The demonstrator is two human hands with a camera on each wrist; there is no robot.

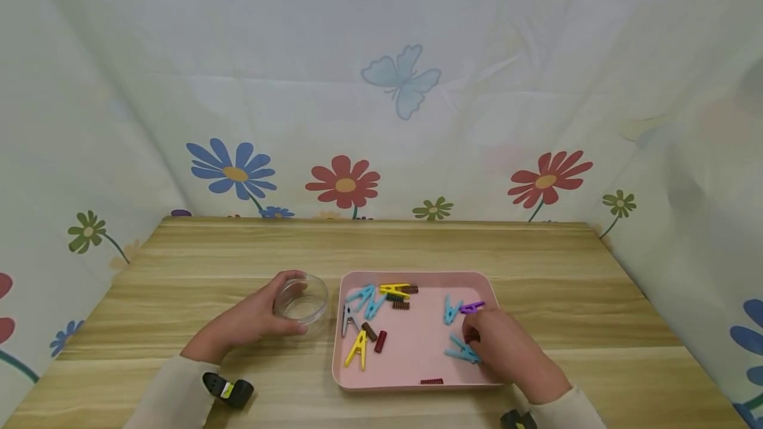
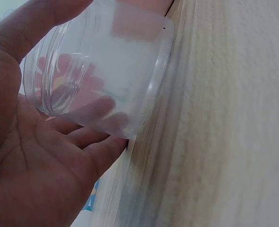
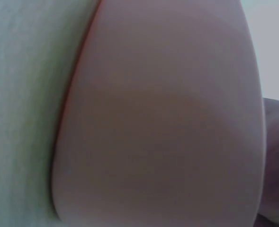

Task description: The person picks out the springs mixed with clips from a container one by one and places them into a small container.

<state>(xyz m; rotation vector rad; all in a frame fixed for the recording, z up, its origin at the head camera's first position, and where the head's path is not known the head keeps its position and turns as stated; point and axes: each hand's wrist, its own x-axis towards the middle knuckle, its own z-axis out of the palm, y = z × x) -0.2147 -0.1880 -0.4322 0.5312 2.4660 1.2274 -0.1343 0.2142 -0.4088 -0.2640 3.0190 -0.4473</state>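
Note:
My left hand (image 1: 262,313) curves round a clear round jar (image 1: 308,310) on the table, left of a pink tray (image 1: 417,388). In the left wrist view, the thumb and fingers lie on either side of the see-through jar (image 2: 115,71), and no contents show in it. My right hand (image 1: 507,346) reaches into the tray's right side, fingers bent downward beside a blue clip (image 1: 460,351). Its fingertips are hidden, so whether it pinches something cannot be seen. Another blue clip (image 1: 451,310) and a purple clip (image 1: 472,308) lie just beyond it.
In the tray's left half lie blue clips (image 1: 374,306), a grey clip (image 1: 348,320), yellow clips (image 1: 357,349) and several coil springs (image 1: 380,341). A dark red spring (image 1: 432,381) lies by the near wall. A patterned cloth (image 1: 286,85) hangs behind the wooden table (image 1: 268,243).

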